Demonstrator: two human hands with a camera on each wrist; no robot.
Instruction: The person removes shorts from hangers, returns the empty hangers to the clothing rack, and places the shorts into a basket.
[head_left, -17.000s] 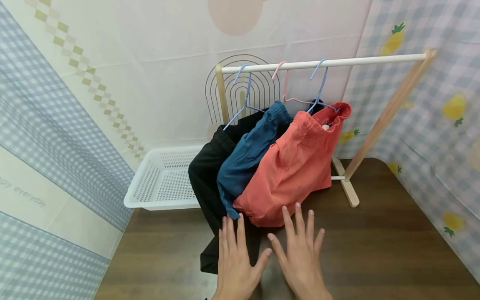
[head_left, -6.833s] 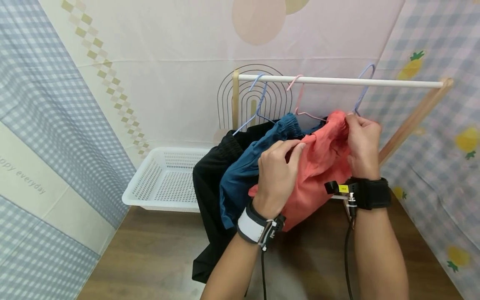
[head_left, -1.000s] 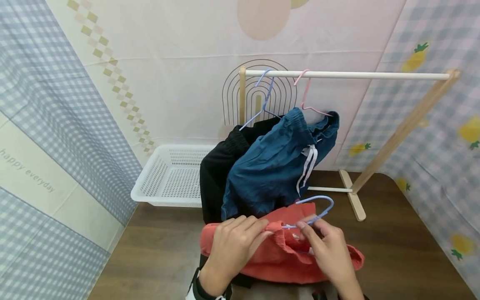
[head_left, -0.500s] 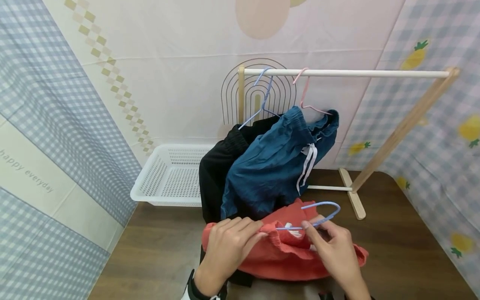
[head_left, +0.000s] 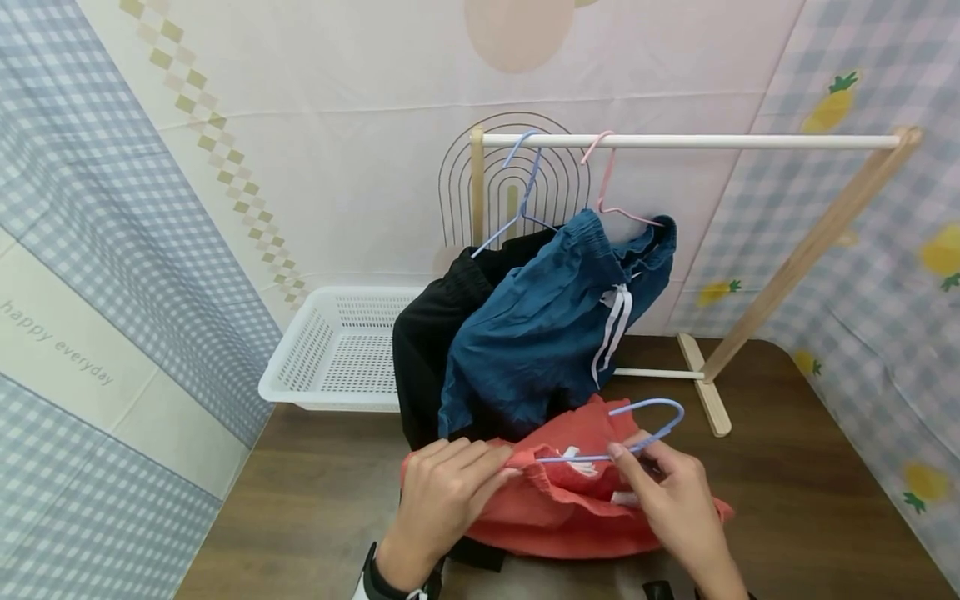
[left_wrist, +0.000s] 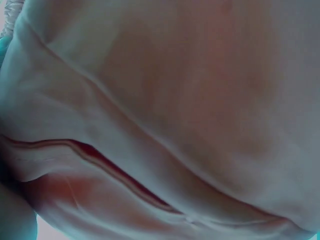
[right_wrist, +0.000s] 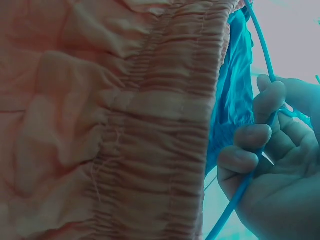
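Soft coral-red cloth shorts [head_left: 570, 508] off the white rail [head_left: 690, 141], low in the middle. Left hand [head_left: 442, 500] pinching the waistband, right hand [head_left: 675, 500] pinching the thin light-blue wire hanger [head_left: 645, 421], still partly inside. Dark blue shorts [head_left: 547, 325] and black shorts [head_left: 431, 342] left hanging above.

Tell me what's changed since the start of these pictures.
The coral shorts came off the rail on their blue hanger, down to the table. Left hand pinches the waistband, right hand grips the hanger. Black and blue shorts still hang; basket unmoved.
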